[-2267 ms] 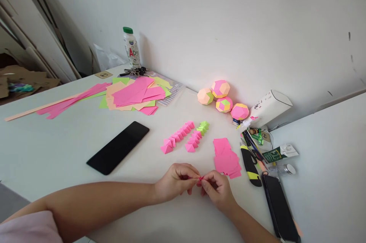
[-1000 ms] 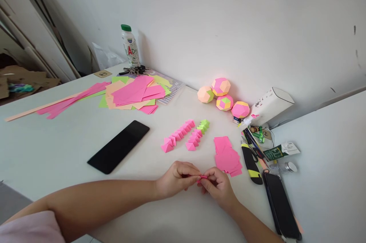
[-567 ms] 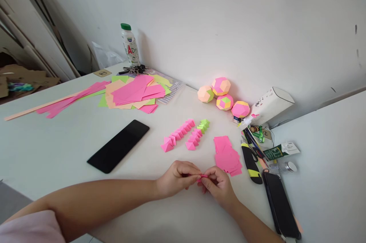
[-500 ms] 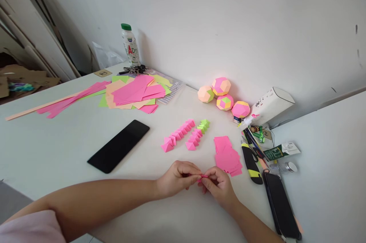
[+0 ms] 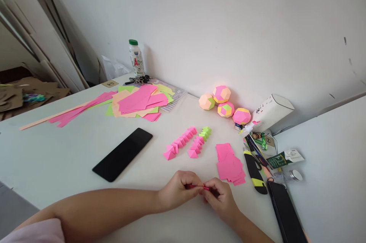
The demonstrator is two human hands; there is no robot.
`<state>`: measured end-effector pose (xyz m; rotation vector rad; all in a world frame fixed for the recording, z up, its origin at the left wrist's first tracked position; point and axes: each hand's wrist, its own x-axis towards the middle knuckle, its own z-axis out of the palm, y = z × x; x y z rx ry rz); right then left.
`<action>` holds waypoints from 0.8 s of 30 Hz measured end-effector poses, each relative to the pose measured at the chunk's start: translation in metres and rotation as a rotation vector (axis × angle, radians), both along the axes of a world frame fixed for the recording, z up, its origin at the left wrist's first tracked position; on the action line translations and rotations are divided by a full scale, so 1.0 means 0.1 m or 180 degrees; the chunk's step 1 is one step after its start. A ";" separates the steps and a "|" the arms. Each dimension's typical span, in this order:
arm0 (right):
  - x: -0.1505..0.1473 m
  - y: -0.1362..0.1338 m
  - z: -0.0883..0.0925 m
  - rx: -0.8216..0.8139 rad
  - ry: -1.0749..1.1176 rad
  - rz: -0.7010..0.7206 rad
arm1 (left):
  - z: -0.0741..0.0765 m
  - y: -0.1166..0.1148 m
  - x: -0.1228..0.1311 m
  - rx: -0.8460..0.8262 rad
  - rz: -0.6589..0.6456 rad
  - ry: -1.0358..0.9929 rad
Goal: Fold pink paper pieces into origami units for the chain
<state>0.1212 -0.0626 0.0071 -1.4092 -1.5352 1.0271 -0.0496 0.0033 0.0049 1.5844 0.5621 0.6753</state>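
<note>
My left hand and my right hand meet low on the white table, fingertips pinched together on a small folded pink paper piece; most of it is hidden by the fingers. Just beyond the hands lies a stack of pink paper squares. Further back are two rows of folded pink units with several green units at the far end.
A black phone lies to the left, another phone at the right edge. Loose coloured sheets and long strips lie far left. Paper balls, a white box, a bottle, keys and pens line the wall.
The view has tilted, so everything sits a little lower and to the right in the frame. Both hands stay pinched on the pink piece, with only slight finger movement.
</note>
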 end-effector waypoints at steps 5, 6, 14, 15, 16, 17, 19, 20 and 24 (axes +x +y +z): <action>0.01 -0.02 -0.03 0.0061 -0.0123 0.0022 | -0.01 -0.02 0.02 0.0247 0.0081 0.0228; 0.01 -0.03 -0.04 0.0057 -0.0142 0.0031 | -0.01 -0.02 0.02 0.0260 0.0095 0.0297; 0.03 -0.04 -0.17 -0.0103 -0.0117 0.0028 | -0.07 -0.04 0.06 -0.0032 0.0330 0.0895; 0.03 -0.04 -0.17 -0.0150 -0.0045 0.0024 | -0.08 -0.04 0.06 -0.0095 0.0332 0.0905; 0.04 -0.04 -0.17 -0.0206 0.0037 0.0014 | -0.09 -0.04 0.07 -0.0126 0.0333 0.0901; 0.04 -0.04 -0.17 -0.0268 0.0130 -0.0007 | -0.10 -0.04 0.07 -0.0120 0.0335 0.0883; 0.04 -0.04 -0.17 -0.0352 0.0279 -0.0041 | -0.12 -0.04 0.07 -0.0078 0.0380 0.0840; 0.03 -0.04 -0.17 -0.0328 0.0297 -0.0052 | -0.13 -0.03 0.07 -0.0082 0.0402 0.0821; 0.05 -0.05 -0.20 0.0465 0.0114 -0.0400 | -0.15 -0.02 0.08 -0.0335 0.0350 0.0690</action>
